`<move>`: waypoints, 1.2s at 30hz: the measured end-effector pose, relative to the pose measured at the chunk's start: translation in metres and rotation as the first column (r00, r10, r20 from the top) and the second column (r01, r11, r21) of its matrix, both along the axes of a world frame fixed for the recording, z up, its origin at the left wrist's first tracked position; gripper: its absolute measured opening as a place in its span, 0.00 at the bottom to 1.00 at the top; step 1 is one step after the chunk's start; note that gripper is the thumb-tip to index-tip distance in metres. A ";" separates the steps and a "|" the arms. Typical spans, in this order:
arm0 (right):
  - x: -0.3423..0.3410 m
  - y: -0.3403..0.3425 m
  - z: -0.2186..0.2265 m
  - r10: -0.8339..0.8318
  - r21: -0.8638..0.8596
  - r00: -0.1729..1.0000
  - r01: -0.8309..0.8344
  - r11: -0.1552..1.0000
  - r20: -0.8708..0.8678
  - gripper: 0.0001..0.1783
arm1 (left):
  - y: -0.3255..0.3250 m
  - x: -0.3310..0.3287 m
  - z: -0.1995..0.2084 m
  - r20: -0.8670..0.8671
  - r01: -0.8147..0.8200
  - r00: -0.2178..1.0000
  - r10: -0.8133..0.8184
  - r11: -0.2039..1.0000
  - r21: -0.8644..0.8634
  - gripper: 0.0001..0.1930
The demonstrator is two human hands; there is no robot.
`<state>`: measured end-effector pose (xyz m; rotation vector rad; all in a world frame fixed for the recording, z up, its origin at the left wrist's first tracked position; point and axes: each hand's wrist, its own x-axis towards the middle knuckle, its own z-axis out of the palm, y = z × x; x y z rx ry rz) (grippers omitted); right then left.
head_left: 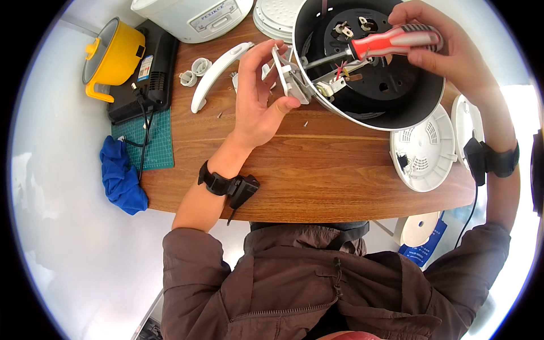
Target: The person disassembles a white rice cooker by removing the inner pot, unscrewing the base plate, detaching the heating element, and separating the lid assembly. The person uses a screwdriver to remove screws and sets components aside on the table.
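A round cooker housing (416,93), black inside with a light rim, lies open toward me at the far side of the table. Terminals, thin wires and metal brackets show inside it. My right hand (447,48) grips a screwdriver (391,43) by its red and grey handle. The shaft runs left into the housing, toward its left wall; its tip is hidden. At that wall's outside, my left hand (258,99) pinches a small white plastic panel (290,78) between thumb and fingers. Loose screws (306,123) lie below the panel.
A curved white handle (218,73) and small white cups (195,69) lie at left, near a white appliance body (198,20). A yellow pot (116,59) stands on a black device, with a blue cloth (122,175) nearby. At right rests a vented white cover (424,150).
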<state>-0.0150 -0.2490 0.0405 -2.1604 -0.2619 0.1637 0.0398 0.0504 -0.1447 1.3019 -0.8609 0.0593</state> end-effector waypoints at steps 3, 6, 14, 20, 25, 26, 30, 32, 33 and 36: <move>0.003 0.023 0.024 -0.226 -0.239 0.959 0.182 0.954 -0.171 0.17 | 0.003 0.000 0.001 -0.024 -0.001 1.000 0.001 1.000 0.022 0.49; -0.011 0.006 0.000 -0.210 -0.181 0.968 0.183 0.966 -0.141 0.23 | -0.001 0.001 0.002 -0.024 0.025 0.999 -0.025 0.999 0.019 0.49; -0.005 0.013 0.016 -0.113 -0.228 0.993 0.103 0.968 -0.032 0.18 | 0.000 0.001 0.003 -0.018 0.026 1.000 -0.025 1.000 0.016 0.49; 0.002 -0.012 -0.015 -0.003 -0.274 0.995 0.030 0.961 0.099 0.21 | 0.000 0.000 0.003 -0.022 0.029 0.999 -0.029 0.999 0.021 0.49; 0.005 -0.016 -0.005 -0.029 -0.297 0.997 0.005 0.955 -0.074 0.18 | 0.000 0.000 0.003 -0.014 0.036 0.999 -0.036 0.999 0.016 0.49; 0.006 -0.026 -0.020 0.072 -0.296 0.992 -0.038 0.954 0.103 0.18 | -0.001 0.001 0.003 -0.018 0.040 0.999 -0.040 0.999 0.011 0.49; -0.009 0.000 0.010 -0.023 -0.191 1.000 0.023 0.981 0.004 0.16 | -0.002 0.000 0.003 -0.027 0.032 0.999 -0.032 0.999 0.012 0.49; 0.017 0.051 0.017 -0.452 -0.378 0.882 0.377 0.846 -0.132 0.16 | 0.002 -0.001 0.002 -0.023 0.013 1.000 -0.013 1.000 0.027 0.49; 0.023 0.054 0.027 -0.456 -0.368 0.854 0.352 0.861 -0.250 0.16 | 0.007 -0.001 0.000 -0.017 -0.001 1.000 0.001 1.000 0.030 0.49; 0.011 0.020 0.070 -0.192 -0.133 0.797 0.141 0.981 -0.573 0.16 | -0.002 0.001 0.003 -0.011 0.042 0.999 -0.042 0.999 0.008 0.48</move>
